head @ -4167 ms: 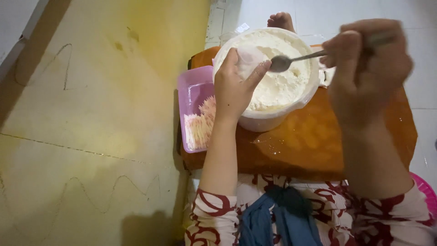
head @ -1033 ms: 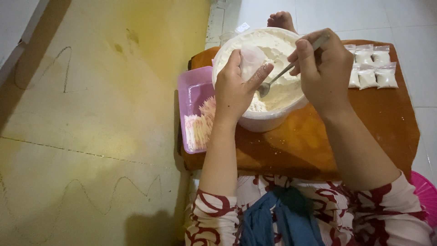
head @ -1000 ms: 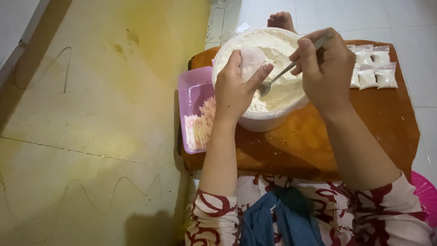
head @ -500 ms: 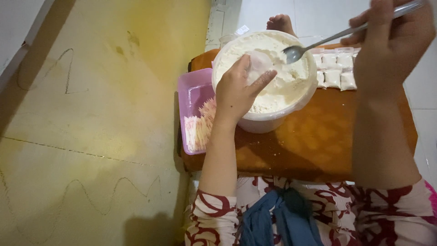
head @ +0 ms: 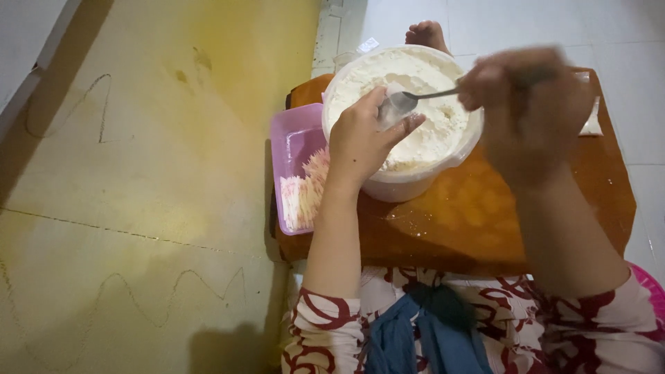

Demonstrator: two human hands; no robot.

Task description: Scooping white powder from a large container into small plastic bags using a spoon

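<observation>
Head view | orange low table (head: 485, 221) | yellow floor (head: 138, 173) | white tiles (head: 623, 34)

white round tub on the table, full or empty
Nearly full: the white round plastic tub holds white powder heaped close to its rim, lid off.

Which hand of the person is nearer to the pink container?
Left. The left hand is on the white bucket's rim, just beside the pink container. The right hand holds the spoon on the bucket's far side.
</observation>
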